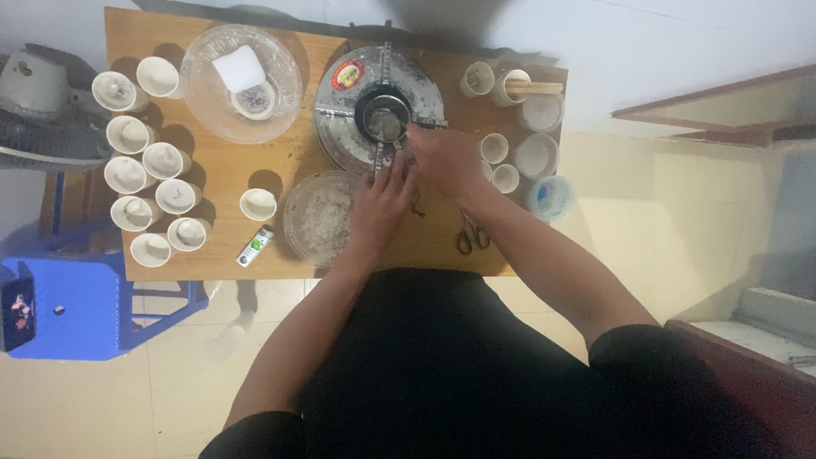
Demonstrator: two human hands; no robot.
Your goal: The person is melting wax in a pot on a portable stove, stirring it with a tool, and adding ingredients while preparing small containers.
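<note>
Nine small white cups (pixel 146 170) stand in a cluster at the left of the surface (pixel 212 221), each appearing to hold a pale filling, and one more cup (pixel 257 204) stands apart nearer the middle. Both hands work at the round metal stove (pixel 353 102) at the back centre, where a small dark pot (pixel 384 119) sits on the burner. The right hand (pixel 446 161) closes over the pot's near edge, fingers pressed together as if gripping a handle; exactly what it pinches cannot be told. The left hand (pixel 382 200) lies just below it, fingers loosely spread and pointing toward the pot, partly over a glass bowl (pixel 321 217) of whitish flakes. A larger glass bowl (pixel 242 81) at the back left holds a white block and a small roll. To the right, five or six further cups (pixel 495 148) stand, contents unclear, with a stick across one, a blue-rimmed tub (pixel 550 197), and scissors (pixel 472 236) near the front edge. A small tube (pixel 255 246) lies front left. Judged from this layout, the left cluster looks finished, the right group pending, and work at the pot is in hand.
</note>
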